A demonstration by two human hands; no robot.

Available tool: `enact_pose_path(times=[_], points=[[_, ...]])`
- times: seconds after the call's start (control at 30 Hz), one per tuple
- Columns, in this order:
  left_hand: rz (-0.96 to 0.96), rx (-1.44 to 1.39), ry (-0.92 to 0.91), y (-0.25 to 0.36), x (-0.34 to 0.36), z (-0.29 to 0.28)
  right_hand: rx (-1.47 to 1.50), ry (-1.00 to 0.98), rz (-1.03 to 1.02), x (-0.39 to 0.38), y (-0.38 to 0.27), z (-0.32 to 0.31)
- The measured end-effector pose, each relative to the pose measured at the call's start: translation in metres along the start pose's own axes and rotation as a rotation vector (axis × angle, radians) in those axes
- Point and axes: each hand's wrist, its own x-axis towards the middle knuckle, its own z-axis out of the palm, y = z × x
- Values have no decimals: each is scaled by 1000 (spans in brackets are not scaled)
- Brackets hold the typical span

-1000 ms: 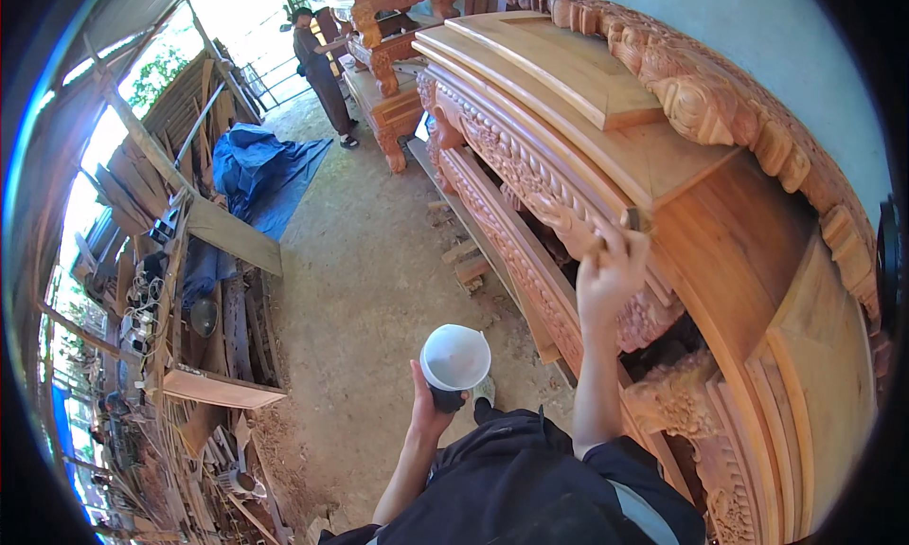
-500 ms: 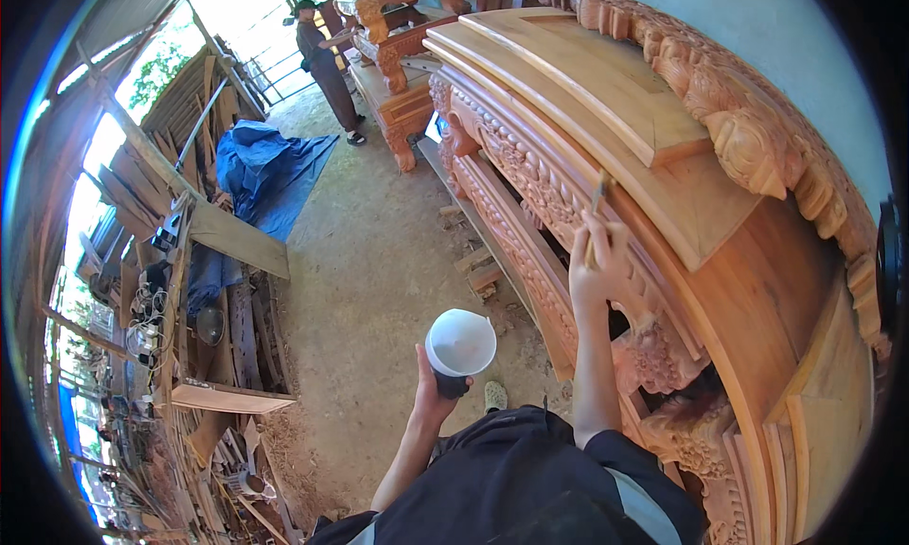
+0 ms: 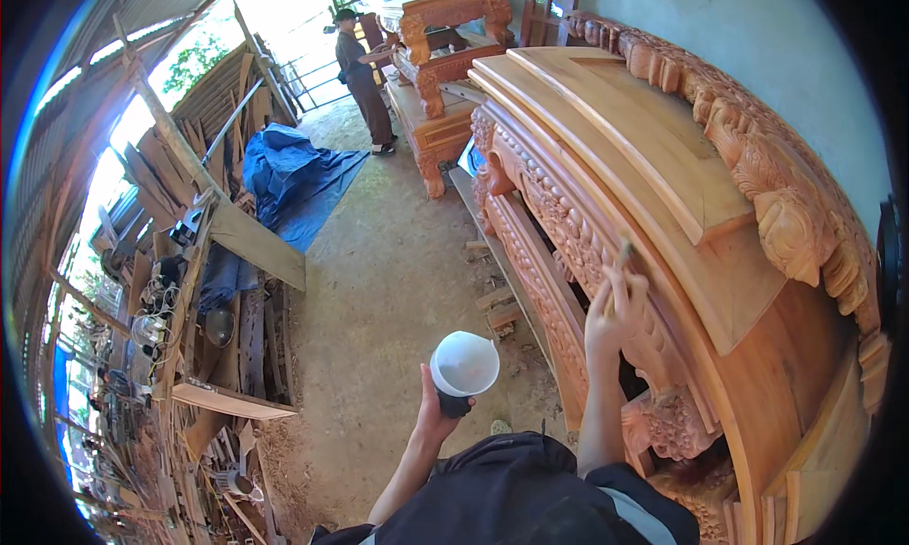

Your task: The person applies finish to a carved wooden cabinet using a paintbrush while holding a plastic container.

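Note:
My left hand (image 3: pixel 432 416) is closed around the dark lower part of a white plastic cup (image 3: pixel 465 363), its mouth tilted toward me. What the cup holds is too pale to make out. In my right hand (image 3: pixel 615 316) is a small brush (image 3: pixel 625 252), its handle largely hidden by the fingers. The brush end is at the long front moulding of a carved wooden altar-like table (image 3: pixel 665 187), just above a band of carved relief (image 3: pixel 559 214). Whether the bristles touch the wood I cannot tell.
A carved crest (image 3: pixel 739 152) runs along the table's wall side. Further back, a person (image 3: pixel 362 76) stands beside other carved furniture (image 3: pixel 440 109). A blue tarp (image 3: pixel 289 176) lies on the floor at left, near scrap boards (image 3: pixel 232 400). Wood blocks (image 3: pixel 502 313) sit below the table.
The view has shifted, so the table and room appear lower and further right. My right hand stays along the front moulding with the brush; my left still holds the cup.

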Motion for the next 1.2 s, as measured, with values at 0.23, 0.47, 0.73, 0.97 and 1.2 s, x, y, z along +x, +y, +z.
enact_pose_path(times=[0.23,0.47,0.73,0.97,1.2], points=[[53,18,1,5,-3,10,134,127,100,6,1,13],[-61,55,-35,5,7,-9,-241,667,70,-38,17,-101],[-193,157,-106,-1,36,6,-454,373,119,-64,-14,-119],[-188,135,-86,9,23,34,-74,146,76,-58,-22,-1],[-163,74,-155,31,34,3,91,384,247,-75,-30,-2]])
